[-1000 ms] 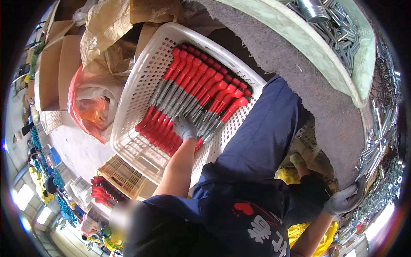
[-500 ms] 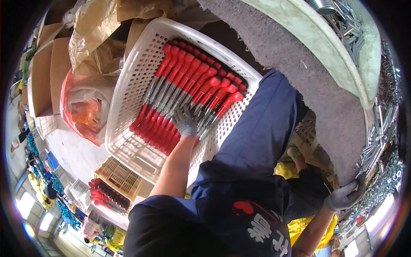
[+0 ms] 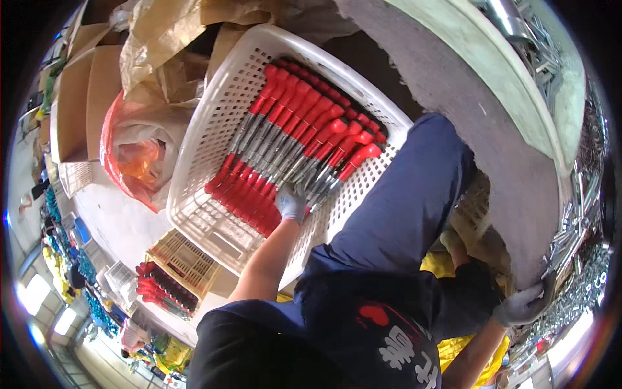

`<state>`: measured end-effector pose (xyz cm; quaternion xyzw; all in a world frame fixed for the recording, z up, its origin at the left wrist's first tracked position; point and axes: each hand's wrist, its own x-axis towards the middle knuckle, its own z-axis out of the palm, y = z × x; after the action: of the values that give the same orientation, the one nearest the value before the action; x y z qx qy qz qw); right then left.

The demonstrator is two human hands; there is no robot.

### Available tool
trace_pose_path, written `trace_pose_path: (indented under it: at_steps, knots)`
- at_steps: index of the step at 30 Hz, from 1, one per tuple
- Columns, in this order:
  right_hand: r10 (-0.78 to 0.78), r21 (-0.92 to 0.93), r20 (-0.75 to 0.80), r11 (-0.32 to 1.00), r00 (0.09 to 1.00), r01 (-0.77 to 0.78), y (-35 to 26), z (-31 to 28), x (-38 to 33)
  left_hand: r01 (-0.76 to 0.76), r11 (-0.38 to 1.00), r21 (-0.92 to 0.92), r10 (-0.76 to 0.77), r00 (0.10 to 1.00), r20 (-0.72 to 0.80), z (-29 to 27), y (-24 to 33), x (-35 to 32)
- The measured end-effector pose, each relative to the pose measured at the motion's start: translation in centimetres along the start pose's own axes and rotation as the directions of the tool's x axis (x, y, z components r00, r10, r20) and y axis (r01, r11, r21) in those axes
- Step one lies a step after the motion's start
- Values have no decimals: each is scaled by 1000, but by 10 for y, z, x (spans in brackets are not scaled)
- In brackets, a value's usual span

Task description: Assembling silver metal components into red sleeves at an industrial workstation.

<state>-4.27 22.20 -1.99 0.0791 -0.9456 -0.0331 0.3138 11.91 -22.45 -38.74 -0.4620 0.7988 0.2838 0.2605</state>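
A white perforated plastic basket (image 3: 194,146) holds a packed row of red-handled metal tools (image 3: 295,123), with red grips at both ends and silver shafts between. Their exact kind I cannot make out. My left hand (image 3: 291,203), in a grey glove, reaches into the basket's near side. Its fingers are curled against the lower red grips and shafts, with the fingertips partly hidden. Far to the right, my right hand (image 3: 520,306), also gloved, rests by the worktable's edge close to loose metal parts (image 3: 567,240). Its fingers and thumb are apart, and I see nothing held.
My bent leg (image 3: 402,194) is right beside the basket. A worktable with a grey covering (image 3: 499,136) curves along the right. Cardboard boxes (image 3: 103,97) and a red-edged plastic bag (image 3: 139,155) stand left. A yellowish crate (image 3: 184,259) and more red-handled tools lie lower left.
My left hand has drawn back slightly toward me over the tools, and its spread fingers have curled in. The right hand stays by the table edge. The whole view has shifted a little.
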Motion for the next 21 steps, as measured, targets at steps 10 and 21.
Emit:
trace_pose_path:
  at_steps: [10,21]
  knots:
    - [58,-64,78,997,995,-53,-8,1,4,284,956,-79,-295,932,-210,26,18,60]
    - [88,37,9,995,996,-88,-13,5,2,-269,954,132,300,850,-432,23,59,21]
